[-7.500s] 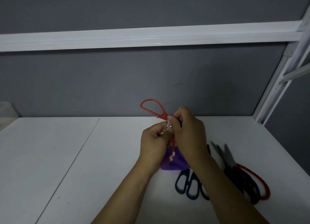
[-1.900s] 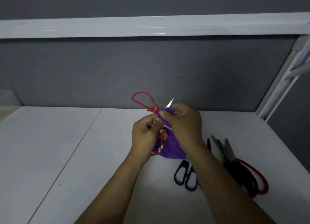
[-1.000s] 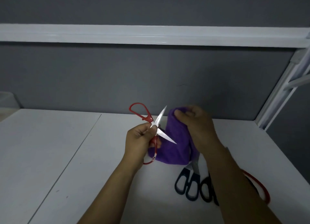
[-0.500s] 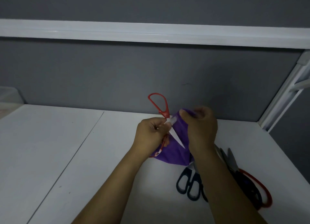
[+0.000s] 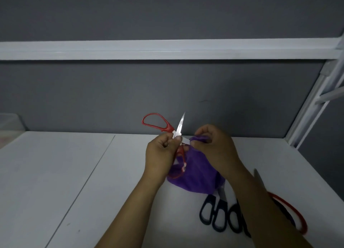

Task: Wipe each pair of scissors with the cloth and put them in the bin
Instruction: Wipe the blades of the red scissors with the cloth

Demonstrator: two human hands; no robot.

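Left hand (image 5: 160,154) pinches open red scissors (image 5: 157,124) at the pivot; right hand's (image 5: 214,147) grip holds purple cloth (image 5: 197,173) on one blade, best wiped outward, fingers off the edge.

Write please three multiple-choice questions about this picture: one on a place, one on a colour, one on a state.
1. Where do the dark-handled scissors lie? A on the table, B inside the bin, C on the white rail.
2. What colour is the cloth? A green, B purple, C white.
3. How are the red scissors? A closed, B open, C lying on the floor.
Key: 1 A, they rest flat on its white top; 2 B, purple folds hang under the right hand; 3 B, the left hand holds them, one blade up, one in the cloth.
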